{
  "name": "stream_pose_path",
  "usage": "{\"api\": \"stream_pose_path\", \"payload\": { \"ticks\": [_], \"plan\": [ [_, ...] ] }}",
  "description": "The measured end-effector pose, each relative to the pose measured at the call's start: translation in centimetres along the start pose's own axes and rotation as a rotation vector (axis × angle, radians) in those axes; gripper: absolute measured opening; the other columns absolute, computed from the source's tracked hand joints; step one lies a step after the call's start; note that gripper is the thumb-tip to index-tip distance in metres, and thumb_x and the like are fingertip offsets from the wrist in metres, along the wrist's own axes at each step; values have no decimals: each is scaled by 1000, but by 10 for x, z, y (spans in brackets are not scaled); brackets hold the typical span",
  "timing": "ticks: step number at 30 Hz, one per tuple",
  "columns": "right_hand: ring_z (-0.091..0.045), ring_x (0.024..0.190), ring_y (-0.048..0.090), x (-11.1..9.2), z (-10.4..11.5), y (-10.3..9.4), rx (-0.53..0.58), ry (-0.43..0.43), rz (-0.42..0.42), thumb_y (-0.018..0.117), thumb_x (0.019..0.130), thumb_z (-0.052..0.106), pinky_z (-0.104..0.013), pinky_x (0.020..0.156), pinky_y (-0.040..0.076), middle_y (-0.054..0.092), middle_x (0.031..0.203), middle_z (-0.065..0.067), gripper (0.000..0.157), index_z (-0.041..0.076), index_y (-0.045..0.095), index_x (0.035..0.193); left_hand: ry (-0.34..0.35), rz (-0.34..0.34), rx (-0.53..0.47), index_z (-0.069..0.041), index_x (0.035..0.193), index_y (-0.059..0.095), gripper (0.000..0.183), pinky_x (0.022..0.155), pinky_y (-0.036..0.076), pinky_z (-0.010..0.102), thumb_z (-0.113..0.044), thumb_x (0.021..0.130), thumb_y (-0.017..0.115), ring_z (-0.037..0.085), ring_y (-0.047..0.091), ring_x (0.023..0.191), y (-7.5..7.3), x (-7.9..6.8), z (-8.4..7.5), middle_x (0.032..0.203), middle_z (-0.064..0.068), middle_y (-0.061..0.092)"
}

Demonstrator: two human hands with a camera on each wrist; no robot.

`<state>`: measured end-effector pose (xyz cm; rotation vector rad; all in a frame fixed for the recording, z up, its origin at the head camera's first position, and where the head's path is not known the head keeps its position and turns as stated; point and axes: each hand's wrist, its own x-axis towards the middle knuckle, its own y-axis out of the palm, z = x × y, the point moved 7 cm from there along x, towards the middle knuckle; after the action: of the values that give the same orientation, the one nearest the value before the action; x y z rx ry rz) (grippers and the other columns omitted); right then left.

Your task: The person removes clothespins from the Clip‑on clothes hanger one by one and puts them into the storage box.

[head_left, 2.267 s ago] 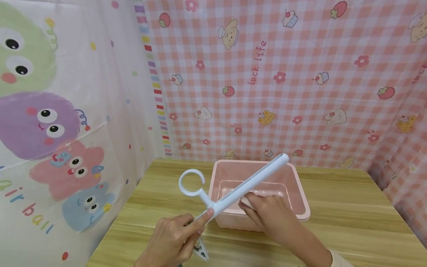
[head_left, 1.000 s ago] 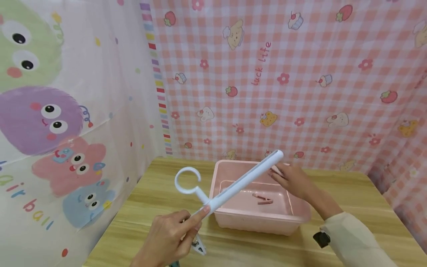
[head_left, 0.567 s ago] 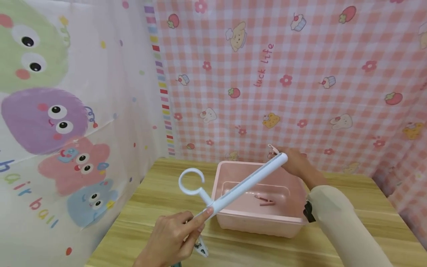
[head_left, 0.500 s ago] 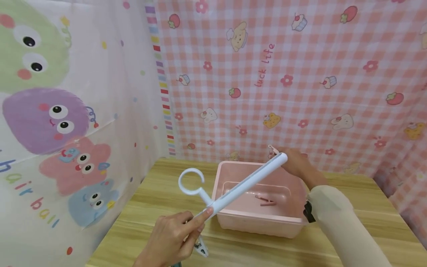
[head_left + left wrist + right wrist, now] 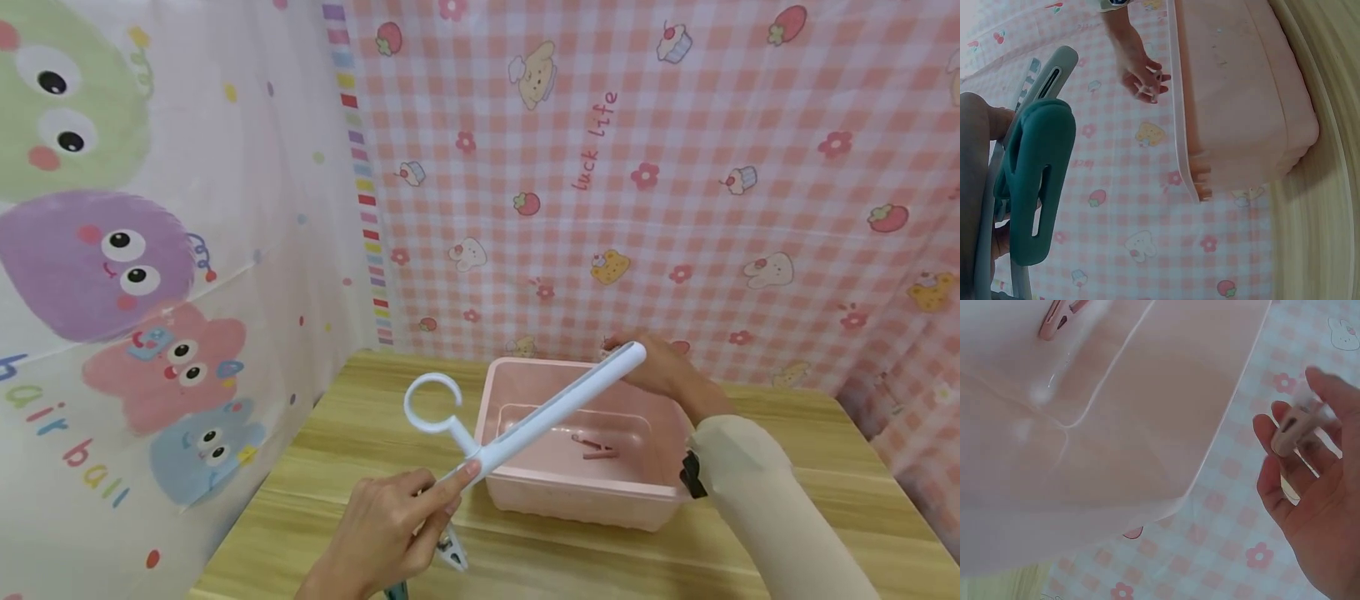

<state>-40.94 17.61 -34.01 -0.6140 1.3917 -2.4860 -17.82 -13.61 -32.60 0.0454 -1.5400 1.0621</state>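
My left hand [image 5: 386, 521] grips a pale blue hanger [image 5: 562, 408] with a ring-shaped hook, its free bar slanting up over a pink basin. Below that hand, a whitish clothespin [image 5: 452, 552] and a dark green clothespin [image 5: 1041, 181] show at the hanger's near side. Behind the bar's far tip is my right hand [image 5: 660, 368], its fingers partly hidden in the head view. The right wrist view shows it holding a pale pink clothespin [image 5: 1294, 428] between thumb and fingers, slightly blurred, apart from the hanger. A darker pink clothespin [image 5: 596, 448] lies in the basin.
The pink basin [image 5: 585, 500] stands on the wood-grain table [image 5: 337, 433], under the hanger bar. A pink checked cloth [image 5: 675, 225] hangs behind the table, and a white cartoon-print sheet [image 5: 262, 208] hangs at the left.
My right hand has gone from inside the basin up behind the bar's tip. The pale clothespin, visible above the tip half a second ago, is now hidden in the head view.
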Motion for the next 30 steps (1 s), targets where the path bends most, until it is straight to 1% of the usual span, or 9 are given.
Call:
{"api": "stream_pose_path", "payload": {
  "ticks": [1, 3, 9, 13, 17, 20, 24, 27, 30],
  "plan": [
    [-41, 112, 68, 0, 2, 0, 6, -16, 1, 67, 94, 22, -57, 97, 53, 73, 118, -22, 37, -1, 70, 122, -1, 0, 2, -20, 129, 71, 37, 51, 12, 4, -30, 110, 40, -6, 19, 57, 0, 0, 0, 61, -11, 43],
    [-44, 115, 66, 0, 2, 0, 16, -27, 6, 68, 91, 22, -59, 100, 51, 72, 121, -24, 42, -3, 68, 125, -2, -1, 4, -20, 129, 71, 37, 51, 13, 5, -30, 110, 41, -6, 20, 57, 1, 0, 1, 61, -11, 43],
    [-48, 122, 62, 0, -3, -6, 53, 23, -2, 60, 97, 25, -61, 104, 48, 65, 131, -29, 50, -5, 59, 137, -1, 6, -5, -20, 130, 71, 37, 51, 13, 4, -30, 110, 41, -6, 20, 57, 2, 0, 1, 61, -11, 44],
    [-49, 127, 59, -3, -2, -20, 138, 40, -2, 53, 104, 28, -62, 106, 46, 59, 140, -29, 51, -4, 52, 144, 17, 14, -19, -20, 130, 71, 37, 51, 15, 4, -30, 110, 41, -6, 22, 57, 4, 0, 0, 62, -11, 46],
    [-49, 130, 57, -13, 18, -43, 180, -14, 27, 48, 107, 31, -64, 106, 46, 57, 143, -28, 51, -3, 52, 145, 50, 32, -56, -20, 130, 70, 37, 51, 16, 4, -29, 109, 41, -6, 23, 56, 6, 1, -1, 63, -11, 47],
    [-46, 130, 58, -25, 47, -51, 173, -79, 148, 46, 107, 33, -64, 106, 46, 59, 143, -24, 49, 2, 54, 145, 84, 55, -81, -20, 131, 70, 38, 52, 16, 4, -29, 109, 39, -5, 24, 56, 8, 1, -4, 63, -12, 48],
    [-40, 129, 61, -51, 96, -48, 247, -184, 398, 45, 107, 31, -61, 104, 49, 62, 142, -18, 48, 8, 51, 148, 120, 87, -77, -22, 133, 68, 39, 52, 15, 5, -28, 109, 38, -5, 22, 57, 11, 4, -6, 61, -11, 45],
    [-29, 125, 64, -71, 128, -41, 282, -262, 555, 53, 105, 31, -49, 99, 54, 61, 144, -13, 49, 13, 49, 150, 135, 103, -71, -24, 133, 67, 39, 52, 14, 6, -29, 109, 37, -4, 20, 56, 12, 7, -5, 59, -11, 42],
    [-15, 115, 65, -85, 149, -39, 236, -325, 613, 65, 100, 37, -32, 90, 54, 62, 143, -8, 55, 19, 51, 150, 140, 112, -82, -25, 133, 68, 39, 52, 14, 6, -30, 110, 37, -4, 20, 56, 11, 10, -4, 59, -10, 42]
  ]
}}
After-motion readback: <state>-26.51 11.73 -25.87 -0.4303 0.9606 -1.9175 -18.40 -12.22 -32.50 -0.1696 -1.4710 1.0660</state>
